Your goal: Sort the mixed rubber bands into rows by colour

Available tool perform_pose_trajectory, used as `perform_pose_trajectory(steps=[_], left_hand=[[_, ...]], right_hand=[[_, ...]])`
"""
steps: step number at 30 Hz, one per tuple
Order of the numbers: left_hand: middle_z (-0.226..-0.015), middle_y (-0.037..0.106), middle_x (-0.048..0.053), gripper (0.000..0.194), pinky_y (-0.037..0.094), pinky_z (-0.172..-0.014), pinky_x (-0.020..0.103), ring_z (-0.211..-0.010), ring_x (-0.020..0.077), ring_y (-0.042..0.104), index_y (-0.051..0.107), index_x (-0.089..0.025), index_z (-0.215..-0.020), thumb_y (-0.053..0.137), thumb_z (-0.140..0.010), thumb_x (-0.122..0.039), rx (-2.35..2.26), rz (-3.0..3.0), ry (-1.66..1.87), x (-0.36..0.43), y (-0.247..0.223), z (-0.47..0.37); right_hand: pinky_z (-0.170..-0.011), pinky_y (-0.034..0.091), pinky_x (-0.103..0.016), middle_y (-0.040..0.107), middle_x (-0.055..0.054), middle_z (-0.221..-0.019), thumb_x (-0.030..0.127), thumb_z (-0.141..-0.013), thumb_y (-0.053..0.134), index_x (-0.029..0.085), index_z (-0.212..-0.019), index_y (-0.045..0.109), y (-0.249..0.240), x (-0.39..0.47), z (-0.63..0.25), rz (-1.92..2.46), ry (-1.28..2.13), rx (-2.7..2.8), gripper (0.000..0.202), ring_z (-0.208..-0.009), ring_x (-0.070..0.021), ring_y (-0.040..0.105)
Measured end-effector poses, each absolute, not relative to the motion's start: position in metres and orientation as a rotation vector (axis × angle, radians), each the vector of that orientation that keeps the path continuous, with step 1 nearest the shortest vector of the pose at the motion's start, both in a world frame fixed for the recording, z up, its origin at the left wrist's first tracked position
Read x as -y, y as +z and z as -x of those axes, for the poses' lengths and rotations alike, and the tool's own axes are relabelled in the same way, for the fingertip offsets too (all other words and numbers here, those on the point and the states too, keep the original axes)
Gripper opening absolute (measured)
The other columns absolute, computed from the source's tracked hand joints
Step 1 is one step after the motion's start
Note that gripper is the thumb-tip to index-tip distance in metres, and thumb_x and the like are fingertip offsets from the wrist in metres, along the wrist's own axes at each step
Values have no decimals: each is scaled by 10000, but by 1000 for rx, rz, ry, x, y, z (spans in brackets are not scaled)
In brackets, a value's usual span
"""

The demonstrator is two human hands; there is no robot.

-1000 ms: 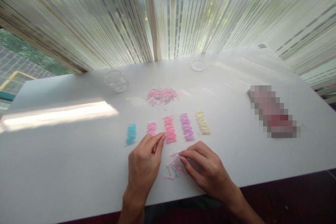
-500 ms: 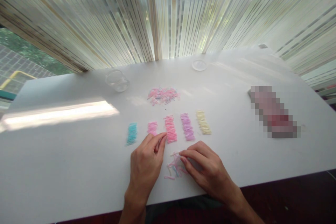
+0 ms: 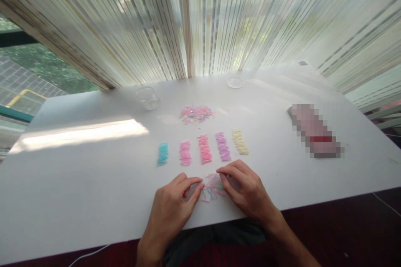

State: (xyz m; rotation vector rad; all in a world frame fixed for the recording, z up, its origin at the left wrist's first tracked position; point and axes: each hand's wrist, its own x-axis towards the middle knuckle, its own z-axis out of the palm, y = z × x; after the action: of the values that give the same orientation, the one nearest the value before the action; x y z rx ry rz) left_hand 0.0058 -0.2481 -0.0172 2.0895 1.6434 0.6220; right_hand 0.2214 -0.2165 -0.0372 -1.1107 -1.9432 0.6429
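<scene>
Thin, short pastel bands, too small to name more exactly, lie on a white table. At the left edge of a small loose mixed heap is my left hand, thumb and forefinger slightly apart, nothing visible between them. My right hand is over the heap's right side, its thumb and forefinger almost together; whatever they pinch is hidden. Beyond the hands stand neat stacked columns: blue bands, light pink bands, coral-pink bands, purple bands and yellow bands.
A larger mixed pile of bands lies behind the columns. Two clear round containers stand back left, and a clear round lid or dish back right. A blurred pinkish oblong object lies at the right. Striped curtains hang behind the table.
My left hand has drawn back from the pink columns to the small heap, and its fingertips have parted. My right hand stays by the heap. The view has shifted slightly.
</scene>
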Motion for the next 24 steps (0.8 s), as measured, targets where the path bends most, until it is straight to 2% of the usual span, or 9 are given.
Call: perform_pose_trajectory(steps=[9,17,24], left_hand=[[-665,597,-30,142,423,-548,223,-550,118,568,763,-242,-965,632,-912,-253,-1638,-2135,661,244,-20,-24],[-672,607,-30,117,409,-572,237,-584,131,580,762,-250,-914,652,-894,-219,-1683,-2110,626,240,-24,-29],[-662,583,-27,147,404,-567,240,-567,130,549,753,-230,-920,606,-920,-227,-1628,-2121,692,239,-26,-22]], right_hand=[[-769,566,-341,670,-50,-902,83,-910,588,221,-1005,681,-44,216,-221,1107,634,2006,192,-857,-205,643],[-792,552,-356,654,-47,-912,128,-910,625,218,-979,676,-46,214,-221,1112,646,2036,124,-884,-215,626],[-798,550,-358,652,-47,-924,130,-922,621,215,-1018,684,-44,214,-220,1120,666,2045,142,-892,-214,630]])
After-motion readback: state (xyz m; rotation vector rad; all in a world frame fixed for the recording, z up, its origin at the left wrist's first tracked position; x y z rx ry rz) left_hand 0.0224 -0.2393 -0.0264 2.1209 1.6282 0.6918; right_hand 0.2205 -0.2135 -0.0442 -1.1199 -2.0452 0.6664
